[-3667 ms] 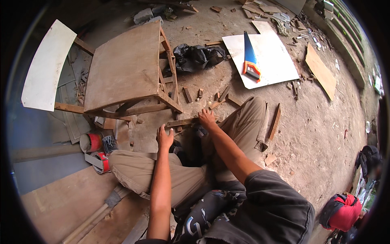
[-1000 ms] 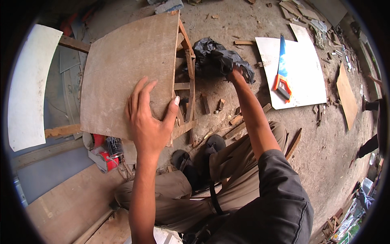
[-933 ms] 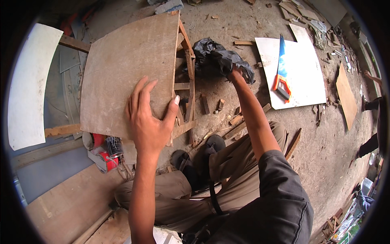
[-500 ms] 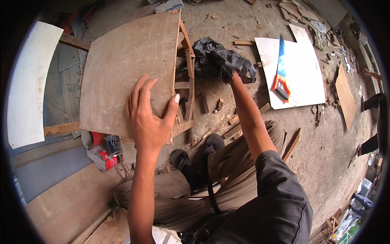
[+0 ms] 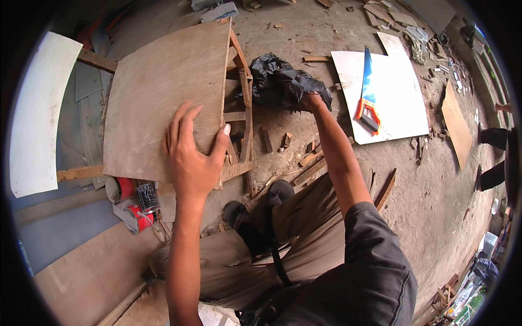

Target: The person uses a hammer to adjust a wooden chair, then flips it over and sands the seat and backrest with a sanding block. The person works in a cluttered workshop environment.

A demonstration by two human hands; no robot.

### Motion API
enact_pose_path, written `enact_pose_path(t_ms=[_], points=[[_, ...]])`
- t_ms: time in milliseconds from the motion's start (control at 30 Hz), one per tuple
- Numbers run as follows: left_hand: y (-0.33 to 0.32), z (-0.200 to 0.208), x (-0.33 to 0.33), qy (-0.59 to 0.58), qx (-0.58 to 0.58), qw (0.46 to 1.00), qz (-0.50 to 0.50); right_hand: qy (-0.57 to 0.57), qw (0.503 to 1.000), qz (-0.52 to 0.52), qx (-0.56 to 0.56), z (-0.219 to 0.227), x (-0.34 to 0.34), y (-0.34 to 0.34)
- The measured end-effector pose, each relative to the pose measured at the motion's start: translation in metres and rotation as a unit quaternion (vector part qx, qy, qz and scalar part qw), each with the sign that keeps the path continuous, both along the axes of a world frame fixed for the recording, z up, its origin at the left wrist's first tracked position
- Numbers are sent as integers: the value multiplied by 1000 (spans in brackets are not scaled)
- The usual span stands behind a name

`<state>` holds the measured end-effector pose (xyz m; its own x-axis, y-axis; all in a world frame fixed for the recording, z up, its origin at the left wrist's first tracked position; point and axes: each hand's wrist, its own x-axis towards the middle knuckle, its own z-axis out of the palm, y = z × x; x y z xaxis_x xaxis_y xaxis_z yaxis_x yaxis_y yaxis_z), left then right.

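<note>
- While the person sits on the ground with knees drawn up, the plywood sheet [image 5: 163,103] lies flat on top of a rough wooden frame [image 5: 243,117], and it has barely stirred over the last second; only the view has crept a little closer.
- Over on the right, the white board [image 5: 399,100] rests on the dirt floor exactly as before, well apart from both hands.
- Nearer the frame, the black plastic bag [image 5: 283,81] sits crumpled on the ground just beside the frame's far corner, where it was a second ago.
- On that white board, the handsaw [image 5: 368,92] with its orange handle lies untouched.
- Down at the sheet's near edge, the left hand [image 5: 190,155] is spread wide, palm down, fingers [image 5: 176,122] splayed on the wood and thumb hooked at the sheet's right edge; it presses rather than grips, and it has held that pose for the past second.
- Further out, the right hand [image 5: 310,100] has reached into the bag's folds, fingers curled in the plastic; I cannot tell whether it has hold of something inside or only the bag itself.
- By my reading, one hand steadies the work while the other fetches something.
- Small wood offcuts [image 5: 310,157] lie scattered between frame and shoes.
</note>
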<state>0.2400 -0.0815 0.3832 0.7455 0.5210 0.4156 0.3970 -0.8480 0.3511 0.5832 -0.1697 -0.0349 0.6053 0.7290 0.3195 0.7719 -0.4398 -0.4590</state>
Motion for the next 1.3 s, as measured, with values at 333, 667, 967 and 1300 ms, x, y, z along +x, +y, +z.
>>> enact_pose_path(t_ms=[333, 667, 967, 1300], points=[[-1, 0, -4, 11, 11, 1000, 19, 288, 950, -104, 67, 45, -14, -9], [-1, -3, -3, -9, -17, 1000, 19, 198, 951, -207, 117, 91, -47, -21], [-1, -9, -6, -34, -6, 999, 14, 234, 897, -316, 203, 124, -117, -53], [-16, -18, -34, -349, -100, 930, -62, 561, 683, -78, 462, 310, -271, -88]])
